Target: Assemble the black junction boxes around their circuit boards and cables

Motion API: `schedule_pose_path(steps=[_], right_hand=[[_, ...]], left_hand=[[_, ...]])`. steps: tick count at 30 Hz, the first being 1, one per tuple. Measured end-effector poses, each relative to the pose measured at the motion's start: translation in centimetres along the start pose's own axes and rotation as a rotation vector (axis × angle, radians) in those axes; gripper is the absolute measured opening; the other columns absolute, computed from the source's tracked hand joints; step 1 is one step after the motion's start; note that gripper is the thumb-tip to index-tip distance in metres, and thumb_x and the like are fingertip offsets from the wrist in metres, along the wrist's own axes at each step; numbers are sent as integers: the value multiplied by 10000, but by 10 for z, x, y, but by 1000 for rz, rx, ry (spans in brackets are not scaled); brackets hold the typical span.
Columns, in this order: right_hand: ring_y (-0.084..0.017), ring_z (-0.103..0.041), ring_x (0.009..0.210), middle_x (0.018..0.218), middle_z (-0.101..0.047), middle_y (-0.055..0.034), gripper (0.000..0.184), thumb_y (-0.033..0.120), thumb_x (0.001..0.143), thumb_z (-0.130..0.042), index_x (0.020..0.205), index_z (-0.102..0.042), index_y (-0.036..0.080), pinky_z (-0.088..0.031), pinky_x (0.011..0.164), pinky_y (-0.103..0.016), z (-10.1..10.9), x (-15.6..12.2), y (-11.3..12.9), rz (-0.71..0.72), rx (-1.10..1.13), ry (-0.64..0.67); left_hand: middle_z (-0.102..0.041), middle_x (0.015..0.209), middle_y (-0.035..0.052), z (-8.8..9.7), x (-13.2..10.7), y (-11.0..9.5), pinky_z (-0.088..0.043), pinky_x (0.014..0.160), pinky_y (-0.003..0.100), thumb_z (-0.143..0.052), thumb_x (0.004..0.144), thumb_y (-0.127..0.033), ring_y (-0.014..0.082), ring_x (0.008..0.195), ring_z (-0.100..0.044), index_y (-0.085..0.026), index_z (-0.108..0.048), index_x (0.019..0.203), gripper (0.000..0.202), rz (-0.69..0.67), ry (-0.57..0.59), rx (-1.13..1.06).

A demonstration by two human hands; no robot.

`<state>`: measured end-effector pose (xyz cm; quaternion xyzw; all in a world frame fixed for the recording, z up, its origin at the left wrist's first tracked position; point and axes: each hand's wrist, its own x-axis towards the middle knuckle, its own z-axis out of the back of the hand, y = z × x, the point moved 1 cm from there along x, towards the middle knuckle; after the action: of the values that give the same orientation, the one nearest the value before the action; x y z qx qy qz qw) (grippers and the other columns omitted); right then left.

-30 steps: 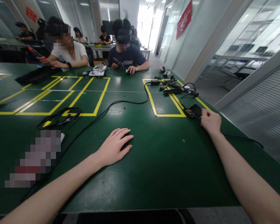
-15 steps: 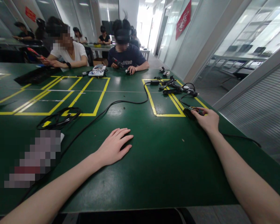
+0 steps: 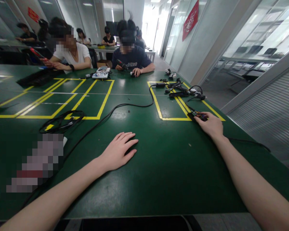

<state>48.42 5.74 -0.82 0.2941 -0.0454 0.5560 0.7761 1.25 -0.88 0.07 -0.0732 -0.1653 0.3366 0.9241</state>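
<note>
My left hand (image 3: 119,150) lies palm down on the green table (image 3: 159,179), fingers stretched out, with nothing in it. On the right, my right hand (image 3: 210,123) has its fingers closed round a small black device with coloured parts showing on top (image 3: 197,115). Its exact kind is too small to make out, and my fingers cover part of it. The device is at the table surface, by the near corner of a yellow-taped box (image 3: 175,119). A thin black cable runs from near it toward the pile of cables behind.
Black cables and adapters (image 3: 180,91) lie tangled beyond my right hand. A coiled black cable (image 3: 62,122) and a blurred-out object (image 3: 38,160) lie left. One long cable (image 3: 115,108) crosses the table. Two people (image 3: 133,61) sit opposite, hands on items; a white power strip (image 3: 101,73) lies between them.
My right hand has shifted slightly left with the black device in its fingers. My left hand stays in place on the table.
</note>
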Motion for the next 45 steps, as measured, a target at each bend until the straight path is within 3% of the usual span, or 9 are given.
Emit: schedule_pose_path(steps=[3,7,14,17,19,26,34,39,45], right_hand=[[-327,-712,882,972,-772,-126,462,496,795,-722,1127,-760,177,-548,731,-406,-2,-8,23,-25,13,34],[-297,-722,821,954,-779,-104,457,504,808,-735,1135,-773,188,-573,718,-404,-11,-31,67,139,155,150],[-235,-751,923,1070,-787,-90,338,379,906,-758,1197,-744,208,-600,819,-347,-12,-99,151,794,574,531],[-194,-750,873,1023,-777,-77,332,313,910,-771,1219,-731,201,-585,784,-286,-1,-129,174,991,631,649],[-180,-748,830,1009,-773,-71,335,311,911,-765,1223,-723,197,-569,713,-260,5,-142,182,1062,618,653],[-160,-748,789,970,-782,-47,292,261,907,-709,1197,-701,228,-564,677,-242,11,-144,184,1081,735,556],[-200,-764,973,1098,-769,-80,277,242,887,-734,1163,-721,231,-620,835,-286,9,-144,185,1032,781,558],[-230,-755,1067,1216,-738,-114,296,263,915,-723,1208,-716,218,-629,888,-334,0,-145,182,1009,691,537],[-231,-765,997,1198,-744,-115,364,312,924,-730,1269,-699,203,-622,820,-331,-2,-145,183,995,593,533]], left_hand=[[-610,1510,150,1,0,0,-431,1213,573,-541,1061,-340,320,1437,-540,-204,-654,1375,360,-1,-8,-8],[-615,1500,150,1,0,-1,-432,1213,569,-543,1059,-332,321,1432,-544,-204,-655,1369,354,-5,-10,-24],[-620,1427,164,7,1,-5,-538,1103,520,-639,980,-373,326,1291,-622,-207,-636,1330,387,50,-156,-126],[-688,1263,154,12,2,-11,-578,1000,462,-678,952,-416,299,1156,-673,-190,-655,1243,370,-57,-232,-192],[-733,1096,119,14,3,-16,-586,914,408,-674,964,-415,259,1019,-701,-186,-677,1154,298,-171,-195,-231],[-756,1027,108,14,5,-21,-587,864,385,-684,960,-438,242,944,-701,-186,-687,1177,333,-198,-85,-315],[-724,1332,125,8,4,-14,-566,1064,498,-736,911,-395,317,1265,-621,-221,-692,1286,415,-123,-75,-205],[-702,1377,132,7,4,-15,-545,1092,518,-755,900,-432,325,1298,-617,-224,-643,1370,526,-106,-59,-201],[-729,1118,93,11,6,-15,-586,947,415,-646,982,-293,260,1087,-657,-211,-704,1123,173,-72,-149,-225]])
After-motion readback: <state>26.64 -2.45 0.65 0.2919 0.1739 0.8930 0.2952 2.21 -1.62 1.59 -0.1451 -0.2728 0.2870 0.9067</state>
